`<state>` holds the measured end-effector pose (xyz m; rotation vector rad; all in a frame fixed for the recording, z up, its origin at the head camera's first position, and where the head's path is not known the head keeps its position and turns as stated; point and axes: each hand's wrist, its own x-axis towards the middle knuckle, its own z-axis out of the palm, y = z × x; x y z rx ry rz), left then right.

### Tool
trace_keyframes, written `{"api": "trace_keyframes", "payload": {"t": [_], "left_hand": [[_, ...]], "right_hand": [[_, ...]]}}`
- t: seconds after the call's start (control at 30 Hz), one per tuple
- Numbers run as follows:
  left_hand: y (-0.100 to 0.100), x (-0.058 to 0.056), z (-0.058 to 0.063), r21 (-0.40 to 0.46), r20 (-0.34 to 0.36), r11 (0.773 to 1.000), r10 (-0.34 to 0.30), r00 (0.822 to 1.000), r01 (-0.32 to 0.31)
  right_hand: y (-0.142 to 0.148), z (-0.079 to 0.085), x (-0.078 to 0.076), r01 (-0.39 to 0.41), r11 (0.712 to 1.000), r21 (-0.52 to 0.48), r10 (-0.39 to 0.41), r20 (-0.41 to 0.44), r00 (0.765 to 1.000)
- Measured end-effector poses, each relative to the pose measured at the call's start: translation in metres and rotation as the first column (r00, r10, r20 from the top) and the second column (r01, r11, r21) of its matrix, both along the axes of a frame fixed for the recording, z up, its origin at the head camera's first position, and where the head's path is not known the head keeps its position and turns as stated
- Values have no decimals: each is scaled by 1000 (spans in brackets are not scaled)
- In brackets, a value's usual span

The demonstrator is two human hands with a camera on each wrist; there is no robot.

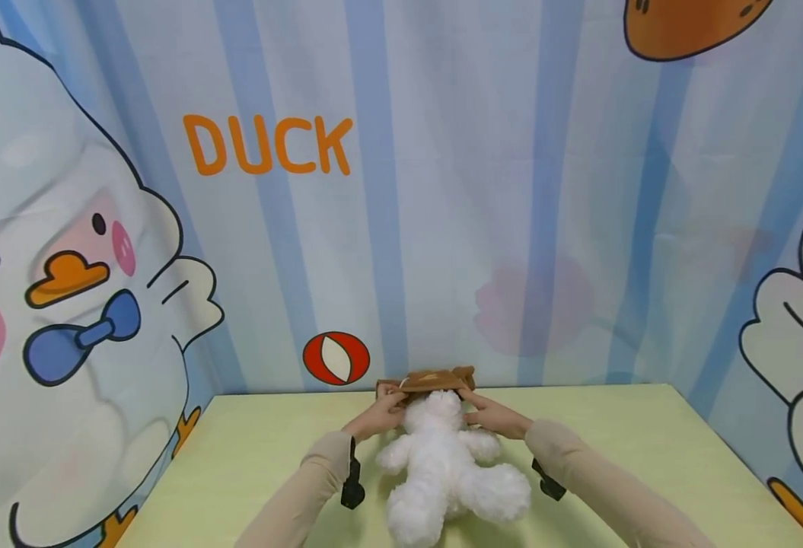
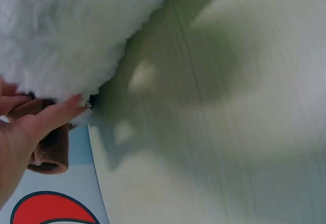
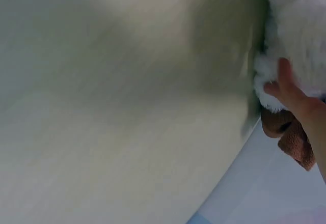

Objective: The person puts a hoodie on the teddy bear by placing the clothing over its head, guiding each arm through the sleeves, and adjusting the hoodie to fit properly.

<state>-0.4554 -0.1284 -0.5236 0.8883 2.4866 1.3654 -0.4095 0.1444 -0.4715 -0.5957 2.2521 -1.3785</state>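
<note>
A fluffy white plush toy (image 1: pixel 435 457) lies on the table, its legs toward me. Across the top of its head is a soft brown cloth piece (image 1: pixel 435 379), perhaps a small garment, with a lighter patch. My left hand (image 1: pixel 380 415) pinches the cloth's left end beside the head; in the left wrist view, thumb and fingers (image 2: pixel 56 117) close around brown fabric (image 2: pixel 53 150) against the fur. On the other side my right hand (image 1: pixel 497 417) holds the cloth's right end, its thumb against the fur. In the right wrist view, fur and hand (image 3: pixel 300 99) partly hide the brown fabric.
The pale yellow-green table (image 1: pixel 271 449) ends at a striped blue curtain (image 1: pixel 435 228) just behind the cloth. Printed ducks stand on the curtain at left and right, with a red-and-white ball print (image 1: pixel 315 358) low down. Dark wrist cameras (image 1: pixel 353 483) hang under both forearms.
</note>
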Motion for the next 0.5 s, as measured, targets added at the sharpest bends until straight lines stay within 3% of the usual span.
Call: {"api": "trace_keyframes", "payload": {"t": [0.1, 0.13, 0.17, 0.2, 0.23, 0.3, 0.4, 0.5], "left_hand": [[-2, -5, -5, 104, 8, 995, -12, 1000, 11], [3, 22, 26, 109, 12, 994, 14, 1000, -16], [7, 42, 49, 122, -3, 992, 34, 999, -34], [10, 43, 53, 136, -5, 989, 55, 998, -54], [15, 56, 70, 134, 8, 986, 100, 995, -100], [22, 63, 83, 124, -60, 979, 171, 983, -162], [31, 64, 90, 136, -187, 960, 268, 945, -245], [39, 62, 93, 163, -304, 934, 353, 885, -317]], "right_hand": [[-1, -2, 3, 28, 996, -83, -30, -12, 999], [-2, 0, 4, 32, 995, -93, -35, -27, 999], [-2, 2, 6, 30, 995, -100, -35, -47, 998], [-2, 4, 8, 35, 994, -104, -42, -68, 997], [-2, 8, 9, 43, 993, -106, -52, -90, 995], [-3, 15, 12, 71, 992, -104, -84, -134, 987], [-4, 26, 15, 114, 989, -100, -131, -192, 973], [-6, 41, 22, 175, 980, -96, -193, -237, 952]]}}
